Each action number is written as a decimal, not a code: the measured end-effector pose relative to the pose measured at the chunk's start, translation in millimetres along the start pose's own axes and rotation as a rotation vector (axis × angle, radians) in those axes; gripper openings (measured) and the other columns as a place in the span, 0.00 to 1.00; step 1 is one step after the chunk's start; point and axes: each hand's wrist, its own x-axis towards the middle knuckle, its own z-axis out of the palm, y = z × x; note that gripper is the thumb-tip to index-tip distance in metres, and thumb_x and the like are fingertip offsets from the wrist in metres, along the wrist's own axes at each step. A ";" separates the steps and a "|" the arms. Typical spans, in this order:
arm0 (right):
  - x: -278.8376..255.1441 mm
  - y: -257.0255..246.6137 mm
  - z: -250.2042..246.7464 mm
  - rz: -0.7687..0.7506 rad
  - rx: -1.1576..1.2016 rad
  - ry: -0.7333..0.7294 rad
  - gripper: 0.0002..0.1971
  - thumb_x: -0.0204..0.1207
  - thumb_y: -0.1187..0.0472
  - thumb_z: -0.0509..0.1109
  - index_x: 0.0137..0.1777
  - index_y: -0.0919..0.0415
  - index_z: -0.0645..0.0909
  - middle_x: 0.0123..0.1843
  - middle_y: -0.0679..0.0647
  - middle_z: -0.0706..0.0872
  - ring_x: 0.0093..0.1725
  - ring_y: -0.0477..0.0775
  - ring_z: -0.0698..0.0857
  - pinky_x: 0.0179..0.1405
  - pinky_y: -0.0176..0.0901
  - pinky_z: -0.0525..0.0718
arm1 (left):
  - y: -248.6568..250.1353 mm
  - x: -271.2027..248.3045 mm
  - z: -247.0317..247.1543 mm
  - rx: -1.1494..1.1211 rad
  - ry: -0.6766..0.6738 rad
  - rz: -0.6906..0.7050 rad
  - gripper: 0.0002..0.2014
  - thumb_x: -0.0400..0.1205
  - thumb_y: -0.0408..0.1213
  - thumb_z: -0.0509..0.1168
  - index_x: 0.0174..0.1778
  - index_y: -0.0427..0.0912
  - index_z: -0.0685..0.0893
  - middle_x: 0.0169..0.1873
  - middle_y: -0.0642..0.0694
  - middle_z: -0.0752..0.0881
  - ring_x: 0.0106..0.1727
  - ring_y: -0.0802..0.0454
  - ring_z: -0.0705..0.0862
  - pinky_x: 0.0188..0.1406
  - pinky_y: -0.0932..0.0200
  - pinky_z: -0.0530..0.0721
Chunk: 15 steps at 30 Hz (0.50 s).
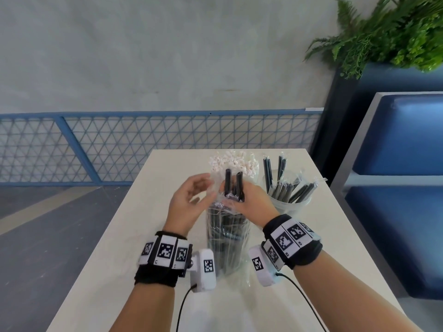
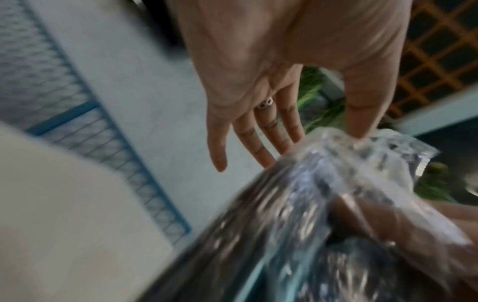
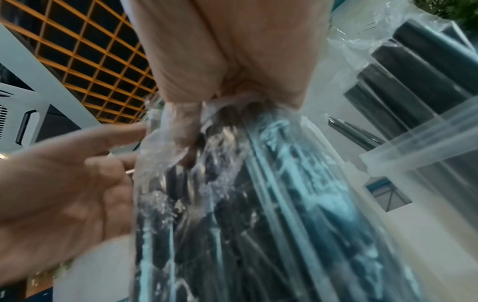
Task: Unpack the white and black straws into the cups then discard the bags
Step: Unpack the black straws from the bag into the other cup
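A clear plastic bag point(image 1: 226, 238) full of black straws stands upright at the table's middle. My right hand point(image 1: 242, 200) reaches into its open top and grips a few black straws point(image 1: 233, 185) that stick up out of it. In the right wrist view its fingers point(image 3: 181, 130) curl inside the plastic bag point(image 3: 258, 204). My left hand point(image 1: 203, 190) is open beside the bag's mouth, with straight fingers point(image 2: 261, 143) and the thumb tip touching the plastic rim point(image 2: 362, 151). Behind stands a cup of white straws point(image 1: 236, 164). To the right is a cup point(image 1: 290, 204) holding black straws.
The beige table point(image 1: 115, 271) has its left edge beside a blue mesh railing point(image 1: 96, 149). A blue padded bench point(image 1: 395, 140) stands close on the right, with a fern planter point(image 1: 383, 37) beyond it. Cables run from both wrist cameras toward me.
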 end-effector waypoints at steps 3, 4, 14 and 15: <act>2.1 -3.4 2.6 0.009 -0.030 -0.031 0.13 0.73 0.54 0.74 0.57 0.53 0.81 0.49 0.51 0.88 0.48 0.53 0.85 0.47 0.39 0.80 | 24.7 15.6 3.3 0.275 -0.002 0.182 0.15 0.72 0.28 0.73 0.50 0.51 0.84 0.46 0.54 0.88 0.48 0.64 0.84 0.54 0.73 0.77; 2.9 -3.9 3.3 0.011 -0.043 -0.036 0.13 0.73 0.55 0.74 0.56 0.54 0.81 0.49 0.53 0.89 0.48 0.54 0.86 0.49 0.42 0.81 | 29.4 19.6 4.0 0.345 0.004 0.227 0.13 0.71 0.28 0.73 0.47 0.49 0.85 0.42 0.56 0.88 0.46 0.65 0.85 0.51 0.76 0.77; 5.8 0.0 1.1 0.025 -0.013 -0.093 0.09 0.76 0.58 0.69 0.55 0.55 0.82 0.53 0.53 0.89 0.52 0.54 0.86 0.57 0.44 0.83 | 23.6 33.9 0.4 0.447 0.136 0.248 0.06 0.72 0.30 0.74 0.33 0.44 0.86 0.31 0.59 0.86 0.36 0.67 0.82 0.43 0.80 0.74; 5.3 -0.3 1.3 0.034 -0.002 -0.104 0.11 0.77 0.56 0.68 0.57 0.55 0.82 0.54 0.54 0.89 0.52 0.54 0.86 0.57 0.45 0.83 | 21.3 36.3 -3.3 0.457 0.161 0.245 0.06 0.72 0.30 0.73 0.33 0.45 0.85 0.31 0.58 0.86 0.36 0.67 0.82 0.43 0.80 0.74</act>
